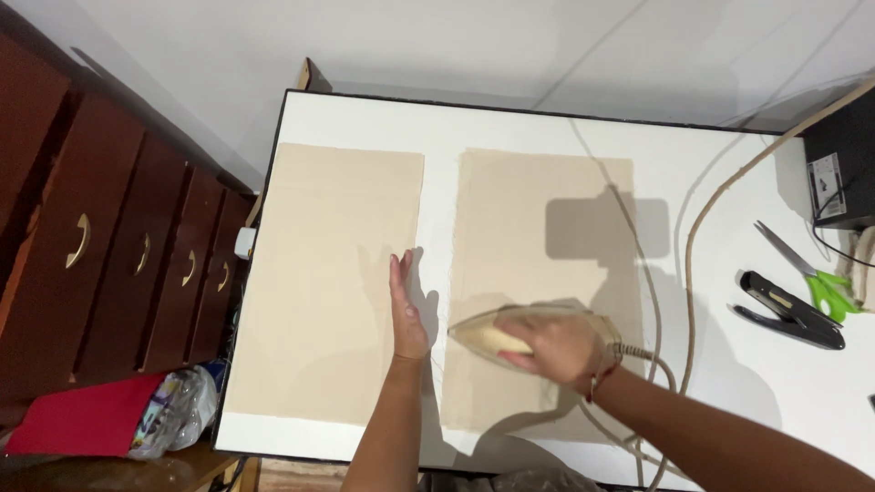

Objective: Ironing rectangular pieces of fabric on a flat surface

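The right hand (558, 346) is closed around the handle of an iron (510, 335), whose pointed tip faces left. The iron rests on the lower part of the right-hand piece of cloth (547, 219), a beige rectangle lying flat on the white table (711, 173). The iron looks blurred, so its finer details cannot be made out. A red string circles the right wrist.

The left hand (406, 310) lies open and flat, fingers straight and together, pointing away from the person. It presses on the right edge of the left-hand piece of cloth (328, 273), a second beige rectangle, just beside the narrow white gap between the two pieces. It grips nothing.

The iron's cord (697, 237) runs from its back end, loops near the forearm and climbs toward the far right corner of the table. Further right lie scissors (811, 269) with green handles and a black stapler (788, 312), near each other. A black box (843, 169) sits at the right edge. To the left of the table stands a dark wooden chest of drawers (109, 246) with brass handles.
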